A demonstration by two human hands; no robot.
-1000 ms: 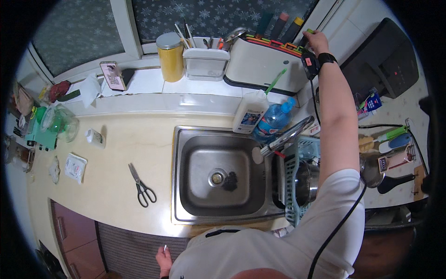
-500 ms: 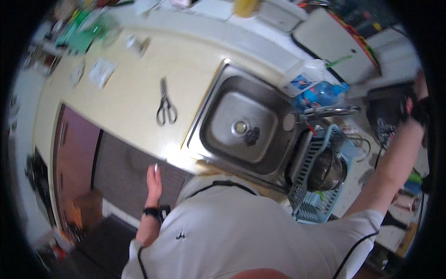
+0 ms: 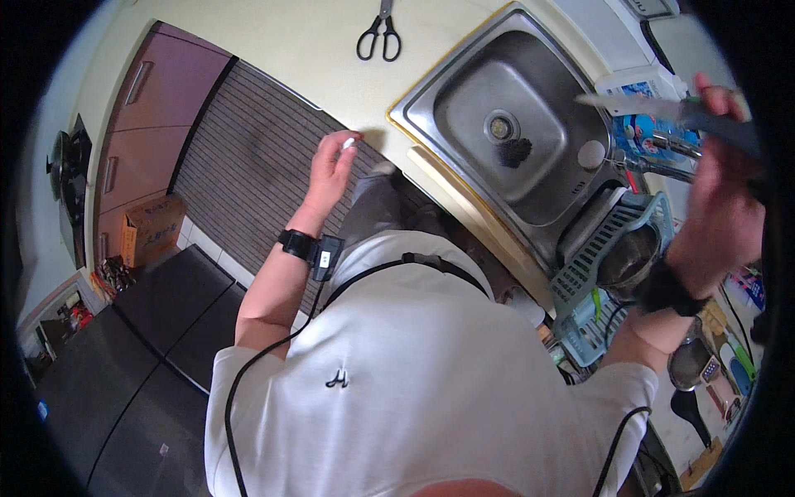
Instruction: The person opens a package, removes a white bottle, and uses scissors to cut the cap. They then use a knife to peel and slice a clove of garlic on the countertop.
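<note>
Steel sink (image 3: 464, 87): landmark; a bare basin set in the pale counter (image 3: 273, 50), drain at its middle, a dark scrubber beside the drain.
Knife (image 3: 654, 109): held in the air over the sink's right rim, blade pointing left toward the basin, dark handle running right into the fist.
Right hand (image 3: 727, 195): raised right of the sink, fingers wrapped tight round the knife handle, a dark band on the wrist.
Left hand (image 3: 331, 166): at the counter's front edge, left of the sink's near corner, fingers together and lightly bent; a small white thing shows at the fingertips, but whether it is gripped I cannot tell.
Scissors (image 3: 379, 35): flat on the counter left of the sink, black handles toward the person, well apart from both hands.
Rack (image 3: 584, 277): light blue dish rack just right of the sink's near end, a metal pot inside it.
Tap (image 3: 662, 157): at the sink's right rim, under the knife.
Mat (image 3: 248, 157): striped, on the floor before the sink.
</note>
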